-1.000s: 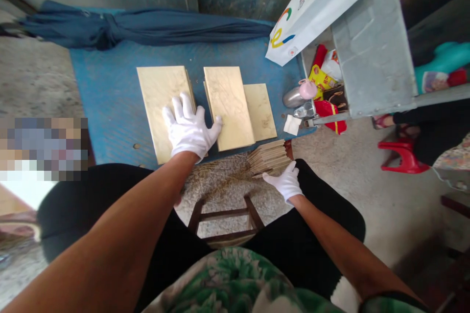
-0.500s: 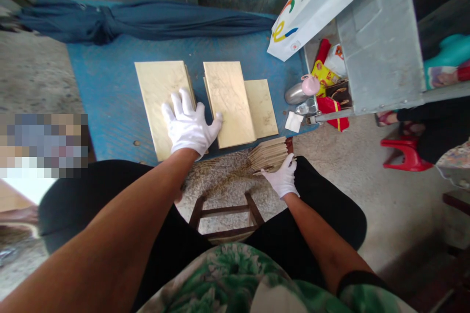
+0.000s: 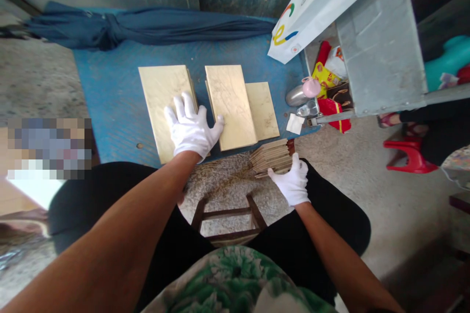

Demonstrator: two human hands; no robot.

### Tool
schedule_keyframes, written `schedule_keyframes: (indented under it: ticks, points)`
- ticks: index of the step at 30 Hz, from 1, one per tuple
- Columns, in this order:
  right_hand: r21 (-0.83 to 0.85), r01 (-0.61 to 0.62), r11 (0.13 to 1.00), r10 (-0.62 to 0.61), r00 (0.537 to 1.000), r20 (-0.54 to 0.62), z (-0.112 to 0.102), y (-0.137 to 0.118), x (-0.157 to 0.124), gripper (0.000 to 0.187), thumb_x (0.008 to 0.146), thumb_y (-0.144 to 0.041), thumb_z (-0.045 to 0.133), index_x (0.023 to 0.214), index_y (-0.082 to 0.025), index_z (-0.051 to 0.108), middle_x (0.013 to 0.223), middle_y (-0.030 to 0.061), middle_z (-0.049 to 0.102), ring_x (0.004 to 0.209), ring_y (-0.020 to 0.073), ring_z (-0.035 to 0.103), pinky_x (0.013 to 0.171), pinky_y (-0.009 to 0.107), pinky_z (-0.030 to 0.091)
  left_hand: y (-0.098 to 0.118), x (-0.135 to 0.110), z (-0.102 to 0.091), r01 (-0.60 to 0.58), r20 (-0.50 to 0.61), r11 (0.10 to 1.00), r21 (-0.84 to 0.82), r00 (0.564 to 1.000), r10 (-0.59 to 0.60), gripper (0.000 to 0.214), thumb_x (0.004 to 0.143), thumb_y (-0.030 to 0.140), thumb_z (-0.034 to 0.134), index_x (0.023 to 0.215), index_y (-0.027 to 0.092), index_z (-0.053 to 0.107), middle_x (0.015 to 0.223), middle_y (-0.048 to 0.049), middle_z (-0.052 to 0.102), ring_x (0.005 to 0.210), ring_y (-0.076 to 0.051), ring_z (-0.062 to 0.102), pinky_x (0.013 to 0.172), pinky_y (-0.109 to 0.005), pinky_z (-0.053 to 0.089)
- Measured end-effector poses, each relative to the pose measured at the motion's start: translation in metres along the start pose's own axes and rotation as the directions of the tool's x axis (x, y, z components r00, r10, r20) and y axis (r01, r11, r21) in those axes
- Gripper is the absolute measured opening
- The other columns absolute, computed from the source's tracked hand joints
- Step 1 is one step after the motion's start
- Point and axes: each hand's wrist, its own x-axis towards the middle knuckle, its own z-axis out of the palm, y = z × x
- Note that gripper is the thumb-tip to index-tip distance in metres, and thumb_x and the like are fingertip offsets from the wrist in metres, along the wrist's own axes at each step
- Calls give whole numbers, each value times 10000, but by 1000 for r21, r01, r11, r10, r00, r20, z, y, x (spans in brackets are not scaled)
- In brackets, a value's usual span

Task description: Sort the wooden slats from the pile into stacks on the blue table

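My left hand (image 3: 191,127), in a white glove, lies with spread fingers on a stack of cream, marble-patterned rectangular panels (image 3: 159,93). Its thumb reaches over to the edge of a middle stack of similar panels (image 3: 231,107). Partly beneath that middle stack, a further cream panel (image 3: 263,110) sticks out on the right. My right hand (image 3: 293,181), also gloved in white, is by my right knee with thumb and fingers apart. Just beside it, below the table edge, is a leaning pile of thin boards (image 3: 270,157). Nothing shows in its grasp.
The blue table (image 3: 113,112) carries a folded dark umbrella (image 3: 157,27) along its back. At right are a white paper bag (image 3: 316,10), a steel bottle (image 3: 294,95), a folded tissue (image 3: 294,123) and a metal cabinet (image 3: 382,54). A red stool (image 3: 407,156) stands near another person's legs.
My right hand has shifted a little to the right, off the edge of the board pile. The left hand stays on the panels. The whole view has shifted slightly.
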Motion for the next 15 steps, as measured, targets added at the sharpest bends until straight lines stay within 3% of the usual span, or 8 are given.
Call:
schedule_keyframes:
  ticks: [4,7,11,15]
  points:
    - [32,-8,999,9,998,-61,-35,-12,5,1135,680,-658,764,1585,-131,328,1459,235,443,1316,409,520,1085,509,491,0,0,0,-5,-5,1000,-10,1000,5,671,947,591,397,1388,155,653,1741,-134,208,1601,-435,111,1272,-666,65]
    - [60,63,996,-52,984,-172,-55,-15,10,1099,685,-636,764,1566,-124,351,1450,244,455,1346,424,493,1129,537,459,1,-1,-1,-3,-4,1000,-2,1000,3,662,946,593,399,1388,173,656,1740,-118,221,1598,-435,124,1267,-672,82]
    - [55,243,969,-204,901,-382,-82,-16,22,1031,736,-636,729,1566,-178,323,1398,214,488,1338,418,501,1138,591,451,1,-1,-3,-3,-5,1000,11,1000,3,642,950,588,406,1374,180,664,1735,-107,242,1599,-423,132,1271,-657,99]
    - [35,332,943,-278,837,-471,-116,-24,42,1068,755,-647,698,1598,-198,222,1425,218,433,1229,395,590,1020,627,537,2,0,-4,4,4,1000,27,1000,-4,645,948,590,408,1350,162,674,1733,-127,239,1599,-420,141,1273,-646,105]
